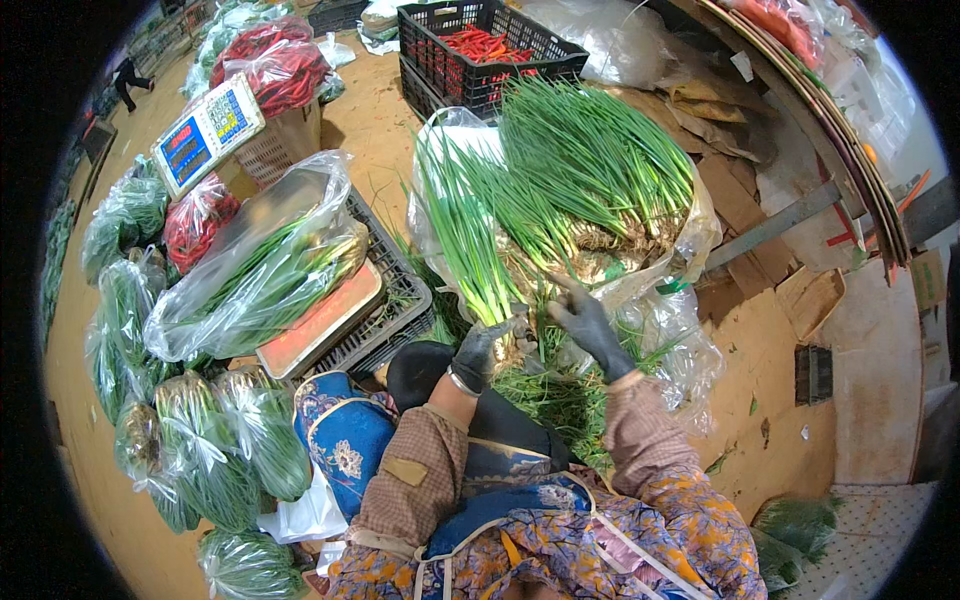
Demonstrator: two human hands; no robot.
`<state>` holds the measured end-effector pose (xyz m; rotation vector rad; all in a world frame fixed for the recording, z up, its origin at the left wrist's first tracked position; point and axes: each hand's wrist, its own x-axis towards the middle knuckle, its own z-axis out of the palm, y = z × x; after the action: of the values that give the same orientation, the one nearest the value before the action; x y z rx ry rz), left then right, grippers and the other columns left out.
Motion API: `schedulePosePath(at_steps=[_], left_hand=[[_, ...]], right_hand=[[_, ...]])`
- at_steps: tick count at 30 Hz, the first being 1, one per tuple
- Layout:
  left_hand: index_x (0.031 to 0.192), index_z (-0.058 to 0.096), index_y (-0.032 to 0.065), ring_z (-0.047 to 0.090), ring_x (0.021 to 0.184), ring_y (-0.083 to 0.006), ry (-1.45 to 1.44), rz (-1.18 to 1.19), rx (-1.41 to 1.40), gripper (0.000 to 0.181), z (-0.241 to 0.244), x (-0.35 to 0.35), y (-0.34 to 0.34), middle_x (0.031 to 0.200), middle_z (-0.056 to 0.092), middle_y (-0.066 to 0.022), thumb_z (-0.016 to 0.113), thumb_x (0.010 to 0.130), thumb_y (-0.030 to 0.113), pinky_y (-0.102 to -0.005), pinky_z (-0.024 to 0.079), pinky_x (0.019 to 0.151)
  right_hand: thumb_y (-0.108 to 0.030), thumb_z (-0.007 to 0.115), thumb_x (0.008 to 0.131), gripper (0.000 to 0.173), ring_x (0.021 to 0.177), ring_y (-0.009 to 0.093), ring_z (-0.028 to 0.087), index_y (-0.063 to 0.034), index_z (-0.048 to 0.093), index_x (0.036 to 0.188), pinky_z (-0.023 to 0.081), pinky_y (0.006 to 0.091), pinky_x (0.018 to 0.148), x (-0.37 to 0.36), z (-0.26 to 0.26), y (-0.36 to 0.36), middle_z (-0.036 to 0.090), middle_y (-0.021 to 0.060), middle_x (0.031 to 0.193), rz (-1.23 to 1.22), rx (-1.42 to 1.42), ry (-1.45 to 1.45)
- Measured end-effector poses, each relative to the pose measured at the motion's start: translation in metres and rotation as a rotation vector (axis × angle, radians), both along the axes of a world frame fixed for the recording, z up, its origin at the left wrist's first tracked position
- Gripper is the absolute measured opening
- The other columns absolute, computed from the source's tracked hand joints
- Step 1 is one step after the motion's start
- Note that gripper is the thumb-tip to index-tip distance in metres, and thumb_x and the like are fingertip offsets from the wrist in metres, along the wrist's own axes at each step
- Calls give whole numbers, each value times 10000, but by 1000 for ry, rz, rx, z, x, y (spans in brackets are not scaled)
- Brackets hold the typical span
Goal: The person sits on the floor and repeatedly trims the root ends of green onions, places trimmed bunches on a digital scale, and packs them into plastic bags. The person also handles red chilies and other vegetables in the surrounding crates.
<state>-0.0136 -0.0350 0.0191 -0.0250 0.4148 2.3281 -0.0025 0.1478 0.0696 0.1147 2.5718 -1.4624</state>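
Note:
My left hand (480, 354), in a dark glove, is closed around the white lower stalks of a bunch of green onions (472, 262), just above the roots. The leaves of this bunch point away from me. To its right is my right hand (592, 326), gloved too, its thumb and forefinger apart beside the root ends of other green onions. I see nothing held in it. A large heap of green onions (592, 165) lies beyond both hands on plastic sheeting (705, 225), roots towards me. Loose green trimmings (555, 397) lie below my hands.
At left, a bagged bundle of green onions (262, 277) rests on the orange scale platform (330, 322) below its display (208, 135). Several bagged bundles (202, 442) lie farther left. A black crate of red chillies (487, 56) stands at the back. A metal bar (772, 225) juts in at right.

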Motion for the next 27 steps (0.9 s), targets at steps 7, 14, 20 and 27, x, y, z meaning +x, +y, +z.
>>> schedulePosePath(at_steps=[7,14,20,27], left_hand=[[937,495,56,545,579,-185,-46,10,-146,174,-1,-2,-6,711,542,-53,507,783,135,-368,480,584],[908,553,8,560,647,-160,42,408,-399,195,5,-10,0,750,567,-79,540,725,74,-273,458,587],[946,522,-26,574,676,-197,396,436,-552,238,-37,-8,14,800,573,-98,527,754,115,-308,482,581],[961,548,-3,560,611,-161,479,305,-899,205,-22,-14,1,696,575,-89,474,777,45,-263,465,517]], right_hand=[[-159,473,786,198,714,245,529,-46,472,949,421,361,642,-25,-10,-27,509,129,725,384,279,293],[-278,501,738,226,647,318,544,-72,559,810,420,390,585,30,27,49,562,147,686,637,966,-119],[-318,553,737,305,733,257,558,-57,525,895,423,371,649,-19,-19,-4,573,134,759,236,627,11],[-213,555,750,231,735,215,547,-77,534,936,435,319,664,-30,-38,-24,570,118,804,350,190,224]])
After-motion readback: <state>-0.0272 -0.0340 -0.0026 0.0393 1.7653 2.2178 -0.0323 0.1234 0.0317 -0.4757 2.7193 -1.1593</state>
